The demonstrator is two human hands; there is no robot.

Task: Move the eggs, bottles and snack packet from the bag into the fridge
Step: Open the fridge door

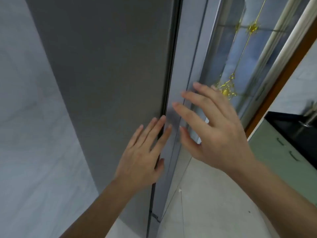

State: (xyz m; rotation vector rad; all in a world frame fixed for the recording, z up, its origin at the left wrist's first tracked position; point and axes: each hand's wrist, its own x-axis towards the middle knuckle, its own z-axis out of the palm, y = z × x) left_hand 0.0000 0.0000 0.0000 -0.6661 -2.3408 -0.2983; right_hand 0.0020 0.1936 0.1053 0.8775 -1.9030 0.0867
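Observation:
A tall grey fridge (106, 79) fills the middle of the head view, its two doors meeting at a dark vertical seam. My left hand (144, 157) lies flat against the left door, fingers straight and reaching the seam. My right hand (212, 127) hovers with spread fingers over the narrow right door (181, 66); whether its fingertips touch the panel I cannot tell. Both hands hold nothing. No eggs, bottles, snack packet or bag are in view.
A pale wall (25, 134) stands left of the fridge. To the right is a glass door with gold ornament (240, 66) in a wooden frame. A black counter (295, 129) over green cabinets (283, 162) sits at far right. Light floor tiles (214, 203) lie below.

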